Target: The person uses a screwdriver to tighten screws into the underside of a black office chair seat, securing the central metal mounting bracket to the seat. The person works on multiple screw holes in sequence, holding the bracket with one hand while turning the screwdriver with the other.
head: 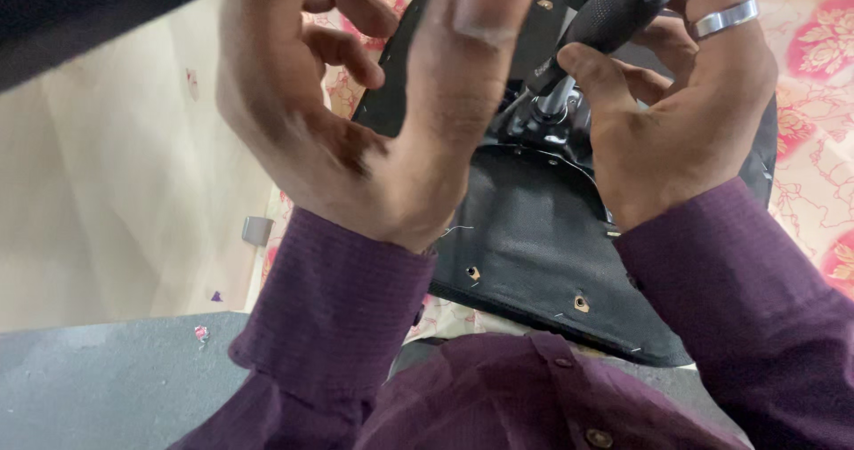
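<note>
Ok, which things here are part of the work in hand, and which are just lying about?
In hand:
- black textured tool handle, gripped by right hand
- black padded panel with metal fitting
- left hand, open

Lying about:
- small grey metal clip
- floral pink cloth

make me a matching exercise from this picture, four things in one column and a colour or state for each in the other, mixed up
Things:
1. left hand
2. right hand
3. ring
4. black panel

States or colours:
a. silver, on a finger
b. wrapped around the black textured tool handle
c. open, palm up, holding nothing
d. lying flat, with small holes near its lower edge

Pairs: 1-c, 2-b, 3-a, 4-d
</note>
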